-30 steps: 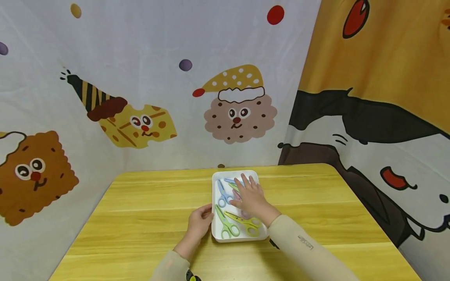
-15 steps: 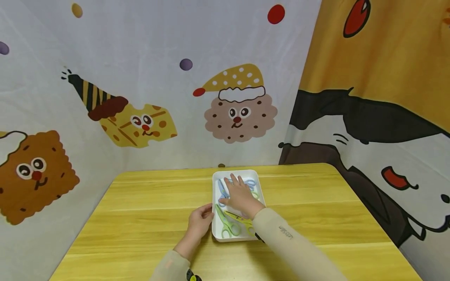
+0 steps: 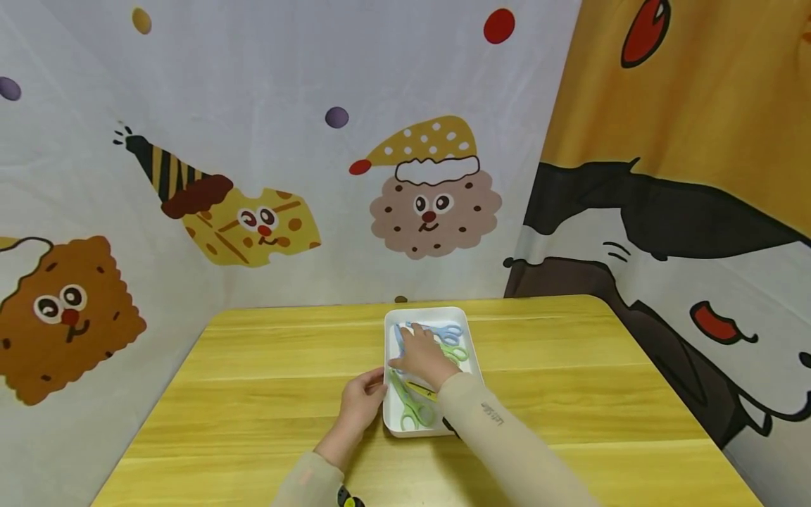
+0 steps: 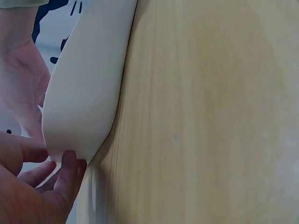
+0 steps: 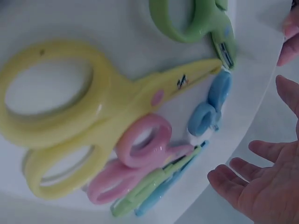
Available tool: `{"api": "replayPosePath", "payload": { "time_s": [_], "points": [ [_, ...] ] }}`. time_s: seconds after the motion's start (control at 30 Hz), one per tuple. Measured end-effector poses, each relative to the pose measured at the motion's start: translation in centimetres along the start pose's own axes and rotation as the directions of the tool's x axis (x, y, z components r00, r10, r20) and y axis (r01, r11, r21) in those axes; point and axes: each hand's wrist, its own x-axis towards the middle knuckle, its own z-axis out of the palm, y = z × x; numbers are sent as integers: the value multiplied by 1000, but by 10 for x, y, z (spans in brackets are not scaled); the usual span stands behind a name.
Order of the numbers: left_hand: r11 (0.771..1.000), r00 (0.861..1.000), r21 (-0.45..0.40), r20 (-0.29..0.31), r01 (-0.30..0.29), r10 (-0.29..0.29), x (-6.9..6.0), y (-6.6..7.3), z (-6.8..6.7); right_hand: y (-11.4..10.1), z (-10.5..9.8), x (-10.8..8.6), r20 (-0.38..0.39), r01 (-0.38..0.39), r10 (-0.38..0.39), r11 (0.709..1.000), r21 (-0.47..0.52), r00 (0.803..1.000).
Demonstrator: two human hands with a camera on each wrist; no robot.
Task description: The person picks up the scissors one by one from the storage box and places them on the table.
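Note:
A shallow white tray (image 3: 434, 433) with several pairs of children's scissors stands on the table. My left hand (image 3: 360, 403) holds the tray's left edge, fingertips against the outer wall (image 4: 86, 93) in the left wrist view. Over the tray's left part hovers my right hand (image 3: 423, 358), fingers apart and slightly bent, holding nothing in the right wrist view. Beneath it, partly covered, lie blue scissors (image 3: 399, 339). Green scissors (image 3: 412, 407) lie at the front left, beside yellow scissors (image 5: 112, 105). Pink scissors (image 5: 156, 156) show only in the right wrist view.
More blue scissors (image 3: 447, 331) and light green scissors (image 3: 455, 351) lie at the tray's back right. The yellow wood-grain table (image 3: 266, 373) ends at the back against a printed cloth (image 3: 279, 127). The right forearm (image 3: 488, 422) crosses the tray's front right corner.
My right hand has moved left across the tray, from above the pink scissors to above the left blue pair, and its fingers have bent. The left hand stays at the tray's edge.

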Motion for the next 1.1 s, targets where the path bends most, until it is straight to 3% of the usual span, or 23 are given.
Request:
{"api": "replayPosePath", "payload": {
  "time_s": [0.17,0.33,0.57,0.8,1.1],
  "points": [
    [1000,1000,-17,5,12,-12,-1,1,1,-2,7,-1,-5,-57,57,998,4,998],
    [1000,1000,-25,1,6,-6,-1,0,1,-1,12,-4,-37,-55,55,998,-11,998],
    [994,995,-38,-5,-102,101,-5,0,-1,4,23,-5,-63,-60,62,998,33,996],
    [999,1000,-36,-3,-5,5,-4,1,0,4,35,-2,-105,-77,77,997,10,991],
    [1000,1000,-23,9,-7,7,1,-4,1,1,43,-1,-183,-89,80,995,-44,980]
  ]
}}
